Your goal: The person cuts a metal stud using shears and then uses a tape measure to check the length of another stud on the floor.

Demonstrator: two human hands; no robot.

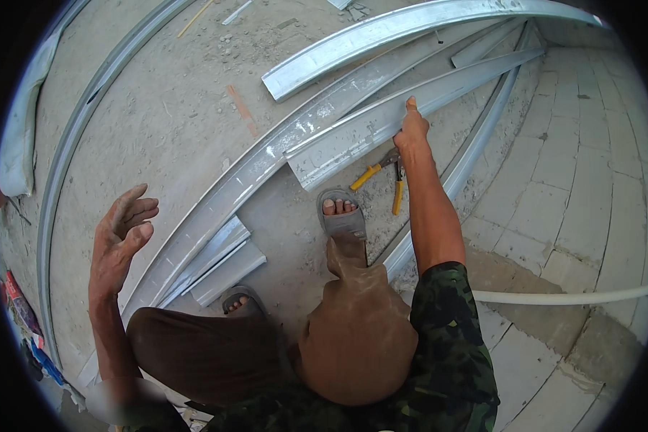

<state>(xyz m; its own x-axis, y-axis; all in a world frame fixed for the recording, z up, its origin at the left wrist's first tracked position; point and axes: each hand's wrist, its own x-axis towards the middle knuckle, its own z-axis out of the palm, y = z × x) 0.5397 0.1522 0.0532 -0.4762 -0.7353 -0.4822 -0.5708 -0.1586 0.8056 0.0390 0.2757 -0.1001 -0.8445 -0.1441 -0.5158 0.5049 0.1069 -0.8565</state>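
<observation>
My stance: I squat on the concrete floor (158,122), knees up, one sandalled foot (343,219) planted forward between the metal pieces.
My left hand (122,230): lifted off the floor, fingers spread and loosely curled, gripping nothing; it hangs just left of the long metal channel (252,169) that runs slantwise across the floor.
Short offcuts (219,263): lying side by side near my left knee, touching the long channel's near end.
Snips (385,176): yellow-handled, flat on the floor just past my toes, beside my right wrist, untouched.
My right hand (412,129): reached out, palm down on the shorter metal channel (381,119), thumb stretched along its upper edge; the fingers lie under the palm, so I cannot tell how tightly they close.
Step in hand: I judge I am steadying or shifting this shorter channel, which lies across the long one, its cut end near my foot.
Next move: it seems to call for a firm press near the edge and a second hand to help.
Farther off: another channel (410,32) near the floor's far edge, and the block wall (590,180) on my right.
</observation>
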